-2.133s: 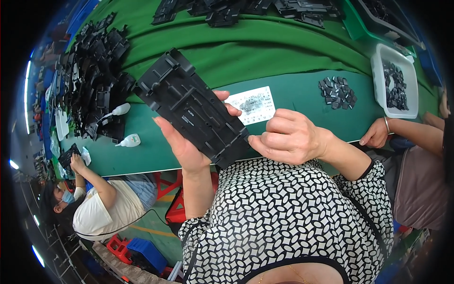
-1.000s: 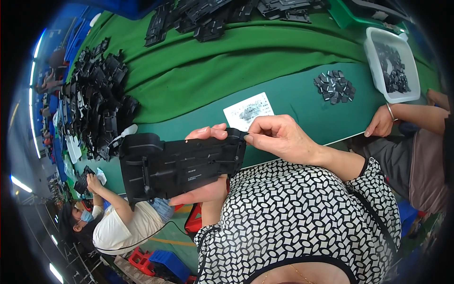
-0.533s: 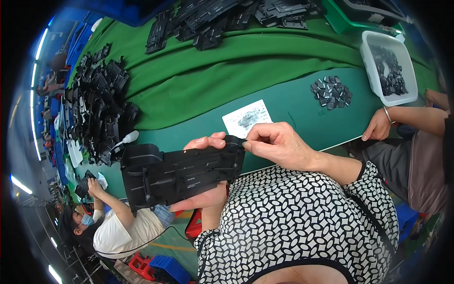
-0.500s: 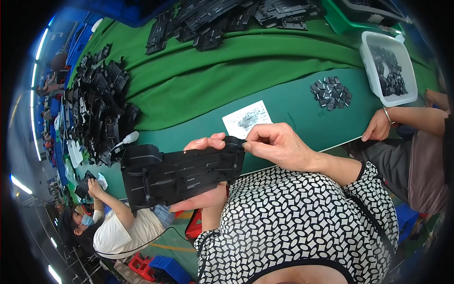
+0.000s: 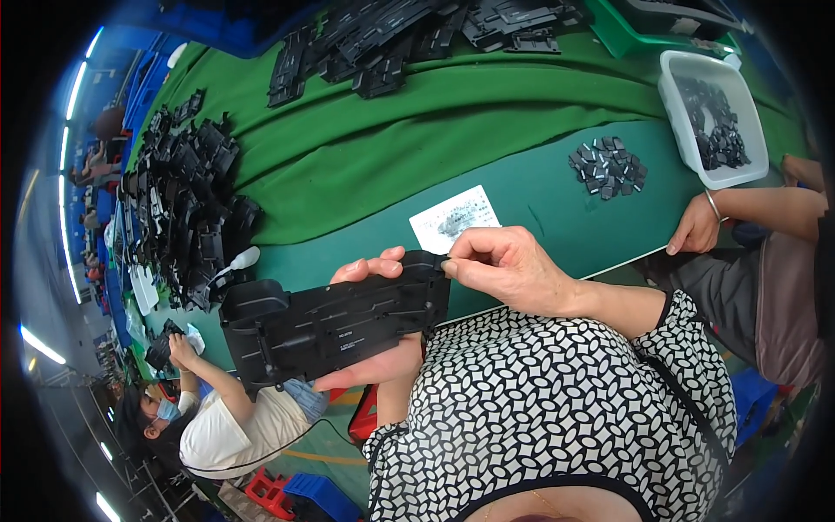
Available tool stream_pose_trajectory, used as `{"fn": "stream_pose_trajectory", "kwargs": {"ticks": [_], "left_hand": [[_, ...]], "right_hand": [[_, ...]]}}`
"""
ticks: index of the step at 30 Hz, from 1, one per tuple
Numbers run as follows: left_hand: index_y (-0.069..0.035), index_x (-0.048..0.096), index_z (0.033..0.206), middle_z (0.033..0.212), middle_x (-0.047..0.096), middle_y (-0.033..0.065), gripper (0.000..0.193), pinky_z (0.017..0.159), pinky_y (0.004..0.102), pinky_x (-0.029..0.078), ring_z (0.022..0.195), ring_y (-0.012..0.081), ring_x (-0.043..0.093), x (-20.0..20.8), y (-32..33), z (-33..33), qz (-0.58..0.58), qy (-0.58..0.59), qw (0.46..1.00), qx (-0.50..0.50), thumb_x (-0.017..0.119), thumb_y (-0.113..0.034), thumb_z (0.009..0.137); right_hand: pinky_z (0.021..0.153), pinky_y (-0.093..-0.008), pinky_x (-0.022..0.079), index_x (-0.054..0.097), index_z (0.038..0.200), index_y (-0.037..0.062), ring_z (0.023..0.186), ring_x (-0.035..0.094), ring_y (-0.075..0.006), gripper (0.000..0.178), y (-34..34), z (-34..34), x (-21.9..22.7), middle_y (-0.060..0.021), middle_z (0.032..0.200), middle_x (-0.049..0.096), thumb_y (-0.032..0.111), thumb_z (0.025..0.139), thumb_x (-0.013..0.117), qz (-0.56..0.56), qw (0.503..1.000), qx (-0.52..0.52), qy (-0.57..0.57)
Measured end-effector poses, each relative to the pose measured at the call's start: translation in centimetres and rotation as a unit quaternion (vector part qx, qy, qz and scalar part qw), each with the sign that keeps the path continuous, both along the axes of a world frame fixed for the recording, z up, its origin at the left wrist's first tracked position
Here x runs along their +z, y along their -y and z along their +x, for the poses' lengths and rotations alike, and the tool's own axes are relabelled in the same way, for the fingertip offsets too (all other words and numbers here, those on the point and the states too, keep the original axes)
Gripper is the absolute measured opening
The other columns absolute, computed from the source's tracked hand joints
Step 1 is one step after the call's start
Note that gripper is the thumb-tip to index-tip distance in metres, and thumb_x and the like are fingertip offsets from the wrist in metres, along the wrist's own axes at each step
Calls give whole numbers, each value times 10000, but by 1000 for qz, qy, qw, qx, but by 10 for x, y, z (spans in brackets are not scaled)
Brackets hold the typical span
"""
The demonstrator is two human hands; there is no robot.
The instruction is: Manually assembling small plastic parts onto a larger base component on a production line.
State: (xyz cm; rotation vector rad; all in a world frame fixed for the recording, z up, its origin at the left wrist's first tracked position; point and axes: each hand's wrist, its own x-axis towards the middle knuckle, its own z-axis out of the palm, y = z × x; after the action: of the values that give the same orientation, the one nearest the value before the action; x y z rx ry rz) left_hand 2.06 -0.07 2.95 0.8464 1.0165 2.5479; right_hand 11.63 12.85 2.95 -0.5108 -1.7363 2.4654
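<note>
A black moulded plastic panel (image 5: 339, 324) with a raised rim at both ends hangs tilted in front of me. My left hand (image 5: 376, 365) is closed around it from behind, fingertips over the far long edge and thumb along the near one. At the panel's right end, my right hand (image 5: 511, 271) pinches thumb and forefinger together against the corner. Something small and dark shows at those fingertips, too hidden to name. Beyond my hands, a white printed sheet (image 5: 454, 217) lies on the green table.
Black plastic parts are heaped at the left (image 5: 187, 204) and far side (image 5: 383, 43) on green cloth (image 5: 348, 165). Small black pieces (image 5: 607, 167) lie at right by a white bin (image 5: 755, 165) holding more. A co-worker's hand (image 5: 694, 224) rests right; another person (image 5: 235, 418) works left.
My left fingertips have shifted slightly left along the panel's far edge. The panel has tilted a little, and my right hand keeps its pinch at the corner.
</note>
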Motion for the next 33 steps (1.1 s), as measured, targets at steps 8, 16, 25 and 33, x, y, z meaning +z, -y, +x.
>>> {"fn": "stream_pose_trajectory", "kwargs": {"ticks": [8,16,25,33], "left_hand": [[50,424,1242,1040,580,190,1045,956,508,413,986,288,572,-4,1,3,-3,0,1000,-25,347,-856,728],[27,372,1310,1105,570,222,966,912,527,449,1086,392,539,-7,18,-7,-10,125,990,-59,404,-784,785],[-25,348,1370,1275,506,205,710,932,582,437,994,354,610,-25,31,-48,26,332,939,-85,344,-580,927],[-121,339,1395,1270,477,240,726,923,599,425,990,363,590,-25,12,-36,71,257,962,-55,228,-656,918]], "right_hand": [[559,-222,381,603,796,-11,639,457,-35,164,-1,6,-1,24,690,552,123,892,592,9,1000,-1,-5],[633,-259,460,642,915,-20,692,572,-115,156,-10,20,-5,-72,769,637,133,890,623,142,989,30,-30],[682,-381,486,605,939,17,788,591,-322,154,-98,94,-32,-141,862,581,20,791,647,603,766,-209,77],[642,-324,477,649,939,8,711,589,-252,166,-105,93,-39,-108,836,589,-9,775,670,609,766,-193,75]]}}
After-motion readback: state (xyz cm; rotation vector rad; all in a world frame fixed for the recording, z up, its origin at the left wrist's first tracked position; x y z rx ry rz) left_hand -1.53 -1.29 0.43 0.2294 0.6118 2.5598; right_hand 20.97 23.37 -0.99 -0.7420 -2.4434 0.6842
